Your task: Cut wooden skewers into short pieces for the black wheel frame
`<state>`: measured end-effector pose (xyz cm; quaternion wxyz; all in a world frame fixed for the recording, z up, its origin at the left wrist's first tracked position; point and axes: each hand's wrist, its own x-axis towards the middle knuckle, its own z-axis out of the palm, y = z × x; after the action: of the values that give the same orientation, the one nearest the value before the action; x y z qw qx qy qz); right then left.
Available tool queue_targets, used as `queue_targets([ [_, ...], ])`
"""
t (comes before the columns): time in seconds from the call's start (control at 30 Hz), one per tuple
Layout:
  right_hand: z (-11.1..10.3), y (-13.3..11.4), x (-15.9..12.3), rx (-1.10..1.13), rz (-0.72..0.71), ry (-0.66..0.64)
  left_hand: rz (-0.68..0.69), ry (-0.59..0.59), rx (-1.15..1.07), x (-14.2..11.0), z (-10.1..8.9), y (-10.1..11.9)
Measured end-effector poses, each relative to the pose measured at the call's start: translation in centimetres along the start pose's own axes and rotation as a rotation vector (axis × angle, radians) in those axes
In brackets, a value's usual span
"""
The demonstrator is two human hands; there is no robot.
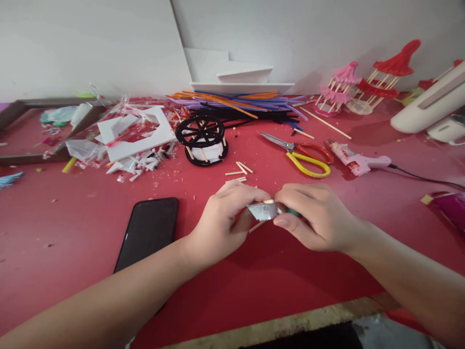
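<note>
Your right hand [323, 218], right of centre, closes around the grey metal blade [262, 211] at its base; your left hand [218, 223], curled nearly shut mid-frame, pinches a pale wooden stick [269, 201]. Keep fingertips off the edge.

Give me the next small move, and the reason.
Probably ease the left hand slightly back from the blade before any push: its fingers sit close beside the metal, while the right hand holds the blade by the pale stick.

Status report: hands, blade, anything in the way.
Right hand gripping blade. Left hand pinching stick beside it. Phone near left hand; cut sticks just ahead.
</note>
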<state>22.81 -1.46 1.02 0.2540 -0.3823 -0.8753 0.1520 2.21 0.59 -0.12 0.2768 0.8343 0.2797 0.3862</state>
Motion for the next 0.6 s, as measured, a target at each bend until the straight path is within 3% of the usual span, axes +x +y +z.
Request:
queue_targets([
  [0.6, 0.59, -0.11, 0.05, 0.104, -0.002, 0.035, 0.146, 0.066, 0.283, -0.08, -0.62, 0.42],
])
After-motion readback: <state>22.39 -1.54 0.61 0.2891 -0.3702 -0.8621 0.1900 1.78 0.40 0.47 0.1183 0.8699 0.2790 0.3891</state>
